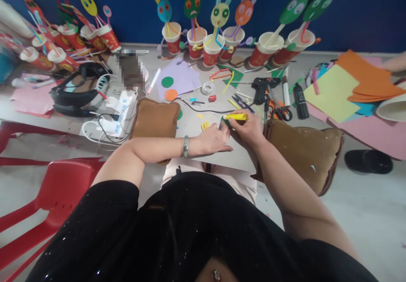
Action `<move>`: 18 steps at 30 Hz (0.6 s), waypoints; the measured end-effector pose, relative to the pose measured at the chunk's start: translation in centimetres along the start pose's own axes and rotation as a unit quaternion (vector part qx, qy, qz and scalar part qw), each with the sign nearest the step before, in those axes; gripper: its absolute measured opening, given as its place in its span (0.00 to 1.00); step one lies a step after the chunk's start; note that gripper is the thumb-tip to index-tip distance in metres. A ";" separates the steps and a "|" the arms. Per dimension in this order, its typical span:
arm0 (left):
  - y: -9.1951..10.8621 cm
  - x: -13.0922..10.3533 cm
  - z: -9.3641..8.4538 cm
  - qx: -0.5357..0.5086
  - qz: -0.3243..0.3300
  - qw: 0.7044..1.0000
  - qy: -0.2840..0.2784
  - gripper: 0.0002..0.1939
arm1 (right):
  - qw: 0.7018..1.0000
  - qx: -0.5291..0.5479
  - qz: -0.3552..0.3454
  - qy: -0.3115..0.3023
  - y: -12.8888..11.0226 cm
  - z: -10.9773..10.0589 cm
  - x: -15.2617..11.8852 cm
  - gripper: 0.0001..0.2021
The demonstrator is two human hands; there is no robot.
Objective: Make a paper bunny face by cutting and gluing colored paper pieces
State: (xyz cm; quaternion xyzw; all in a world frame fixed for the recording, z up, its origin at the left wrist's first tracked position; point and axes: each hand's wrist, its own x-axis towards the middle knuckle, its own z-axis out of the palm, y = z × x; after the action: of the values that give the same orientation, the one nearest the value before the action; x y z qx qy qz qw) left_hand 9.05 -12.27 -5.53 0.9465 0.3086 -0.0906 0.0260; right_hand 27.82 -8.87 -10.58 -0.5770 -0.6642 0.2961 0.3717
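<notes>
My right hand (249, 127) is closed around a yellow marker (238, 116), its pale tip pointing left. Beside that tip, my left hand (214, 139) has its fingers bent and pinches a small green piece (225, 123), mostly covered by the fingers. The hands almost meet over the table's front part. Just left of the fingers lies a small yellow paper piece (205, 126). Beyond them are a red cap (212, 98), a roll of clear tape (208, 88) and dark pens (243, 103).
Paper cups with puppet figures (213, 54) line the back wall. A black glue gun (260, 90) and scissors (281, 113) lie right of centre, near coloured paper (336, 89). Brown cushions (154, 119) flank the work spot. A power strip (126, 110) and red chair (65, 184) are left.
</notes>
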 end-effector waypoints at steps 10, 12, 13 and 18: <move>1.0 0.2 -0.2 -0.007 -0.029 0.999 -0.023 0.46 | 0.997 0.030 0.024 0.060 0.5 0.2 0.2 0.11; 1.0 0.1 -0.8 -0.007 -0.030 0.998 -0.049 0.46 | 0.991 0.066 0.037 0.113 1.1 0.0 0.5 0.10; 1.0 0.0 -1.1 -0.009 -0.033 0.998 -0.059 0.47 | 0.988 0.080 0.041 0.128 1.4 0.0 0.6 0.09; 0.9 -0.2 -1.7 -0.040 -0.060 0.996 -0.059 0.48 | 0.992 0.013 0.015 0.125 2.0 -0.4 0.6 0.06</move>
State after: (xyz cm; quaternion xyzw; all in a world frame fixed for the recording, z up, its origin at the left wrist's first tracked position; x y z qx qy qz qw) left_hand 9.67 -12.94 -3.87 0.9176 0.3657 -0.1355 0.0769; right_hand 29.22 -7.95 -11.95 -0.6148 -0.6000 0.2360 0.4542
